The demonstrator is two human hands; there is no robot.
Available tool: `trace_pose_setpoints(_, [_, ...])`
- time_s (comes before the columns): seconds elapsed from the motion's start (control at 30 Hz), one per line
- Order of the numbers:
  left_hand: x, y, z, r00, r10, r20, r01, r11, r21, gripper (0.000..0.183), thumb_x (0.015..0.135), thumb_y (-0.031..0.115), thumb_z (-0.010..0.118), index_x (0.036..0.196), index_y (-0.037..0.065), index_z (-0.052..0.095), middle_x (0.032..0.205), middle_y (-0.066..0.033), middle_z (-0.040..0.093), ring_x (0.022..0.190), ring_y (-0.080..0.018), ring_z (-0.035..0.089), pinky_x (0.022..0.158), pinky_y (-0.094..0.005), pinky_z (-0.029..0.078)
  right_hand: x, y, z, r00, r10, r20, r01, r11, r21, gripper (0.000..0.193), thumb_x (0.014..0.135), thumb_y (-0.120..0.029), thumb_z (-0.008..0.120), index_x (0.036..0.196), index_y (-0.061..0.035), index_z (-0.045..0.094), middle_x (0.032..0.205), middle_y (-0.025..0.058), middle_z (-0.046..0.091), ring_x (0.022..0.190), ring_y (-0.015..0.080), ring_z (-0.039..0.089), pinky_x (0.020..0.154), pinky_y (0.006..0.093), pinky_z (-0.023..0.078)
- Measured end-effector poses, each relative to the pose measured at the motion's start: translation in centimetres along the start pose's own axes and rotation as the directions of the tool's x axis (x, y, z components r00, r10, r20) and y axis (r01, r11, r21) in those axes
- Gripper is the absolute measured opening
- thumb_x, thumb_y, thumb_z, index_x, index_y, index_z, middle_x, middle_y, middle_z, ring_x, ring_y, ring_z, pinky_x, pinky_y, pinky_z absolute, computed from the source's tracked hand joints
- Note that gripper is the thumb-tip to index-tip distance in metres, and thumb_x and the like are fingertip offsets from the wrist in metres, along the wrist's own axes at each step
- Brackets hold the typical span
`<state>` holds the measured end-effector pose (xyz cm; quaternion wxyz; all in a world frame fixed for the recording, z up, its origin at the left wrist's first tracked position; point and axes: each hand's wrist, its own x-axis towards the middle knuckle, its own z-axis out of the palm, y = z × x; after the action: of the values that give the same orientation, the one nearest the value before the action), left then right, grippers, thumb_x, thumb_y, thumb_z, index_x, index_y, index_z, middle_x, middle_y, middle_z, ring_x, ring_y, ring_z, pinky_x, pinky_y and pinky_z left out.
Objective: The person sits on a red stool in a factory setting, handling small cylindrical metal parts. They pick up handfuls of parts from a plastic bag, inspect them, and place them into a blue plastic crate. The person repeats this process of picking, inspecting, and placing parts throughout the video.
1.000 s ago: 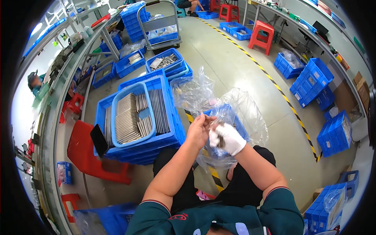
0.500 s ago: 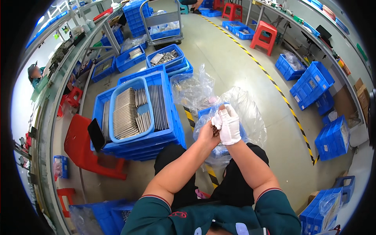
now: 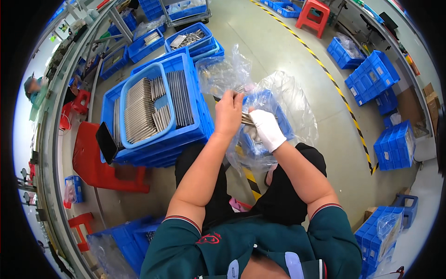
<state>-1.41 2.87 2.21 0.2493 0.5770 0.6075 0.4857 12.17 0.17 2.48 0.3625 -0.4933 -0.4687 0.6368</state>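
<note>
My right hand (image 3: pixel 267 129), in a white glove, is closed around a small bundle of thin metal rods (image 3: pixel 247 119) above a blue bin (image 3: pixel 284 122) lined with clear plastic. Beside it, my bare left hand (image 3: pixel 228 114) is raised with its fingers curled together. The rods' ends reach its palm side, but what its fingers grip is hidden. To the left, a light-blue tray (image 3: pixel 171 104) holds rows of similar metal rods. That tray rests on a stack of blue crates (image 3: pixel 197 111), and more dark rods stand along its side.
A phone-like black slab (image 3: pixel 107 142) leans at the crate's near left corner, by a red chair (image 3: pixel 88 158). Clear plastic bags (image 3: pixel 297 107) spread around the bin. Farther off are a blue bin of metal parts (image 3: pixel 188 39), a red stool (image 3: pixel 313 17) and blue crates (image 3: pixel 371 76) at right.
My hands have come apart: the left moved left and up, the right lower, showing the rods between them. The view has shifted, so surroundings sit higher in the picture.
</note>
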Motion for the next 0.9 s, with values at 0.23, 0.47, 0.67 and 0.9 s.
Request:
trace_pose_setpoints(0.23, [-0.6, 1.5, -1.7, 0.961, 0.017, 0.276, -0.017, 1.000, -0.003, 0.026, 0.090, 0.023, 0.059, 0.091, -0.003, 0.056, 0.072, -0.0201, 0.059, 0.068, -0.0305, 0.058, 0.063, -0.0383, 0.045, -1.0, -0.5, -2.1, 0.791, 0.210, 0.575, -0.385, 0.901, 0.201, 0.037, 0.096, -0.037, 0.048, 0.088, -0.0024, 0.059, 0.062, 0.0071, 0.060, 0.044, 0.0121, 0.051, 0.039, 0.0215, 0.038])
trace_pose_setpoints(0.47, [-0.4, 1.5, -1.5, 0.963, 0.064, 0.261, -0.064, 0.998, -0.008, 0.025, 0.091, 0.022, 0.059, 0.094, -0.003, 0.057, 0.070, -0.0149, 0.058, 0.064, -0.0201, 0.053, 0.060, -0.0329, 0.044, -0.7, 1.2, -0.5, 0.797, 0.121, 0.592, -0.442, 0.785, 0.434, 0.024, 0.096, -0.028, 0.049, 0.101, -0.0050, 0.053, 0.078, 0.0072, 0.060, 0.046, 0.0114, 0.046, 0.042, 0.0206, 0.037])
trace_pose_setpoints(0.67, [-0.4, 1.1, -1.7, 0.988, 0.036, 0.151, -0.029, 0.998, -0.049, 0.025, 0.093, 0.023, 0.055, 0.091, -0.002, 0.054, 0.066, -0.0171, 0.058, 0.060, -0.0294, 0.057, 0.059, -0.0375, 0.045, -1.4, 0.4, -0.5, 0.853, 0.158, 0.497, -0.341, 0.890, 0.303, 0.019, 0.095, -0.025, 0.052, 0.096, -0.0058, 0.053, 0.065, -0.0016, 0.047, 0.046, 0.0037, 0.036, 0.039, 0.0185, 0.024])
trace_pose_setpoints(0.9, [0.1, -0.4, -2.6, 0.950, -0.188, 0.250, 0.305, 0.735, -0.606, 0.025, 0.098, 0.027, 0.047, 0.083, 0.007, 0.048, 0.062, -0.0010, 0.051, 0.045, -0.0071, 0.038, 0.043, -0.0224, 0.030, -2.7, -2.0, -0.6, 0.985, 0.016, 0.169, -0.021, 0.999, 0.028, 0.027, 0.094, -0.027, 0.053, 0.088, -0.0022, 0.060, 0.060, -0.0032, 0.048, 0.047, 0.0046, 0.037, 0.044, 0.0207, 0.029])
